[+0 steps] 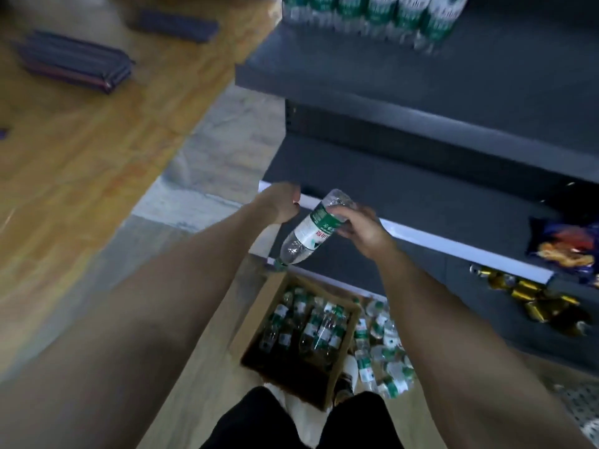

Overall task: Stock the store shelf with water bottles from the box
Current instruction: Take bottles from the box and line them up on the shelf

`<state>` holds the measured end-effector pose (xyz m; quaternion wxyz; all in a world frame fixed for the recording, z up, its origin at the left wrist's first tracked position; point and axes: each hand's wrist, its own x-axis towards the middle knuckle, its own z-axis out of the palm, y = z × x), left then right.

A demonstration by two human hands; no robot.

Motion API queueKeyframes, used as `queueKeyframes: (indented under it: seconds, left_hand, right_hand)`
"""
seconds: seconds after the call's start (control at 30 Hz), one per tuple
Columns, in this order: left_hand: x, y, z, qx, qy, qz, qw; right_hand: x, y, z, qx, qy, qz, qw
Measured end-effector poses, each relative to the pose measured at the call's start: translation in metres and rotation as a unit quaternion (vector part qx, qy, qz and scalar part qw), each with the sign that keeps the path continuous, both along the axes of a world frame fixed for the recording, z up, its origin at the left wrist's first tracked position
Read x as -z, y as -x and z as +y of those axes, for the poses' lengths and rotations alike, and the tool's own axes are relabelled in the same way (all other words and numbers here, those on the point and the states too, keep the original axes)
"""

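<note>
Right hand (pixel 359 233) grips bottle (pixel 311 230) at its base end, long axis tilted, cap down-left, w/ box (pixel 340 361) below. Left hand (pixel 282 202), fingers curled, empty, nearer shelf (pixel 453 244) edge; stocked row sits up-right.

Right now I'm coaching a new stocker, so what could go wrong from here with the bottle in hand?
The right hand grips the water bottle near its base, tilted cap-down, so it could slip and fall toward the box below. Loose bottles lie on the floor beside the box, near the feet: a trip or rolling hazard. The left hand seems to hold nothing, so it gives the bottle no support.
</note>
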<state>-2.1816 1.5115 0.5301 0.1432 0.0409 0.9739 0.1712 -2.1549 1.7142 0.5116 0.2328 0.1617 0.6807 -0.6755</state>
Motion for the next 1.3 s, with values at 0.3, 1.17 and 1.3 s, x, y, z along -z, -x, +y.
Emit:
queueKeyframes:
  seconds: [0.3,1.17,1.3]
  left_hand:
    - [-0.154,0.031,0.022,0.061,-0.080,0.110,0.989]
    - [-0.270,0.057,0.130,-0.031,-0.437,0.055,0.897]
    - [-0.274,0.079,0.138,-0.086,-0.466,0.096,0.875]
  right_hand:
    - [-0.123,0.029,0.020,0.161,0.055,0.004,0.985]
    - [-0.205,0.092,0.100,-0.026,-0.171,0.066,0.983]
    - [-0.213,0.110,0.116,-0.053,-0.246,0.154,0.955]
